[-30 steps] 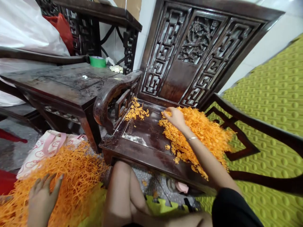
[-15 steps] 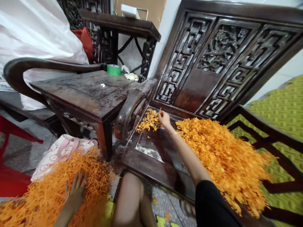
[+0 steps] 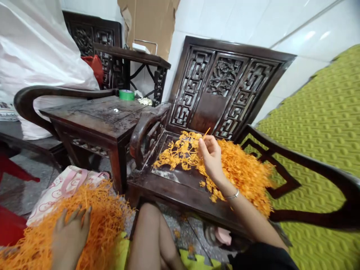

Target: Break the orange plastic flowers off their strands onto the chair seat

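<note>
My right hand (image 3: 210, 155) is closed in a pinch over the seat of the carved wooden chair. Between its fingers is an orange branched sprig (image 3: 184, 150), its thin stem end poking up above the thumb and its frilly tips spreading left. Just behind and to the right of that hand lies a heap of similar orange frilly sprigs (image 3: 247, 170) on the seat. At lower left my left hand (image 3: 70, 230) rests, fingers apart, on a large mound of thin orange branched strands (image 3: 101, 210). What lies beneath its palm is hidden.
A dark side table (image 3: 92, 116) carries a roll of green tape (image 3: 126, 95) and small pale scraps. The chair's curved armrest (image 3: 312, 161) stands at right before a yellow-green textured mat (image 3: 317, 112). A white-and-pink bag (image 3: 53, 187) and red plastic furniture (image 3: 14, 221) are at left.
The view has shifted. My right hand has come nearer and right with the sprig, over the heap's left side. My left hand has moved left across the mound, fingers still spread.
</note>
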`<state>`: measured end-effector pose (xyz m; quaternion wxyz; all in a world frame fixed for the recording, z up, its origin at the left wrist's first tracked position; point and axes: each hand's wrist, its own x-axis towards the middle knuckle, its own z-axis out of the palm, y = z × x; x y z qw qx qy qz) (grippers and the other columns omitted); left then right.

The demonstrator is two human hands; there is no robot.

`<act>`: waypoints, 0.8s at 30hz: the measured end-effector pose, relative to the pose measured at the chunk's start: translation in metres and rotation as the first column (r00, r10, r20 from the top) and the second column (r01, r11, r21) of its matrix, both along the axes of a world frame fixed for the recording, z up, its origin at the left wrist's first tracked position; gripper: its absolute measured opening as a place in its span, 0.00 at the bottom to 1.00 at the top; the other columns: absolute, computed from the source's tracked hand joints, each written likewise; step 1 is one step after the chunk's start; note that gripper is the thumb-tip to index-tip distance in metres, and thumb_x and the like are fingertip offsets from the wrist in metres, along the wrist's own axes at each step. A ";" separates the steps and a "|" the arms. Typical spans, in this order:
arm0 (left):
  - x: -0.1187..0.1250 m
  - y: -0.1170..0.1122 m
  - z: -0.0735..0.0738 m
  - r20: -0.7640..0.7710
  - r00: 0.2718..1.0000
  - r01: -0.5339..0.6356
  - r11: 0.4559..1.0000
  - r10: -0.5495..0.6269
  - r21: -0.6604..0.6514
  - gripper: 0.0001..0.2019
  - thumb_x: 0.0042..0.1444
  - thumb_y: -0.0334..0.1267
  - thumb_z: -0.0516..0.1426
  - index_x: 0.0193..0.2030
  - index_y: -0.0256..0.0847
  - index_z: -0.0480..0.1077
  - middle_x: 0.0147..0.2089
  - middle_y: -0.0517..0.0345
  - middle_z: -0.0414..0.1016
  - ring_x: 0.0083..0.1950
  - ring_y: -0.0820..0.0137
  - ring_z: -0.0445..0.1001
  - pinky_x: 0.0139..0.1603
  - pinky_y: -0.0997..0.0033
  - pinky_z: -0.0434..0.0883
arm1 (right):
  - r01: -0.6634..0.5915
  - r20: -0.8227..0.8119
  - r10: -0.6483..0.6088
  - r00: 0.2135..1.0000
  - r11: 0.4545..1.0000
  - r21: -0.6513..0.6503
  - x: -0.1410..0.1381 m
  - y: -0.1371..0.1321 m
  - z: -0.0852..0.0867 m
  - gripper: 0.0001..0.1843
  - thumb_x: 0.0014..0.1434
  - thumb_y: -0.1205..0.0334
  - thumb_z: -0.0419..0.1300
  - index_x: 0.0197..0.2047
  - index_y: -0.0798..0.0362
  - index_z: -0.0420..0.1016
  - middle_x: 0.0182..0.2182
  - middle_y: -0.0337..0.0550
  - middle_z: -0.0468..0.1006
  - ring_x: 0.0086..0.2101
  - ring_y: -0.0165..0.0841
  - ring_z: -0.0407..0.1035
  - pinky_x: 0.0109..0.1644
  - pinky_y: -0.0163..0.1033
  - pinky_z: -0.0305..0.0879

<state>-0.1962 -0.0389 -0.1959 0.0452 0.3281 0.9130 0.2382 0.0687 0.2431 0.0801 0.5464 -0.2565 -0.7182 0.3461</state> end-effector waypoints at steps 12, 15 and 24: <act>0.079 -0.038 0.112 0.007 0.989 0.130 0.896 -0.147 0.424 0.23 0.63 0.52 0.43 0.41 0.39 0.74 0.49 0.49 0.75 0.57 0.57 0.68 0.62 0.57 0.60 | 0.012 -0.248 -0.115 0.962 0.924 -0.382 0.132 -0.127 -0.027 0.12 0.57 0.56 0.63 0.34 0.48 0.61 0.18 0.29 0.61 0.16 0.23 0.57 0.17 0.28 0.50; 0.159 -0.033 0.158 0.365 0.289 0.669 0.459 -0.885 0.584 0.28 0.64 0.57 0.40 0.42 0.43 0.76 0.40 0.53 0.79 0.47 0.61 0.75 0.52 0.63 0.69 | 0.070 -0.240 -0.158 0.958 0.938 -0.340 0.138 -0.158 -0.061 0.08 0.61 0.56 0.59 0.36 0.46 0.61 0.19 0.30 0.63 0.17 0.25 0.59 0.19 0.30 0.55; 0.282 0.030 0.177 -0.355 0.101 0.857 -0.100 -0.929 0.506 0.27 0.57 0.53 0.57 0.59 0.42 0.63 0.56 0.50 0.72 0.62 0.60 0.63 0.66 0.58 0.57 | -0.219 -0.376 -0.004 0.927 0.807 -0.549 0.169 -0.203 -0.097 0.13 0.55 0.51 0.62 0.32 0.48 0.64 0.28 0.37 0.68 0.24 0.28 0.63 0.27 0.34 0.63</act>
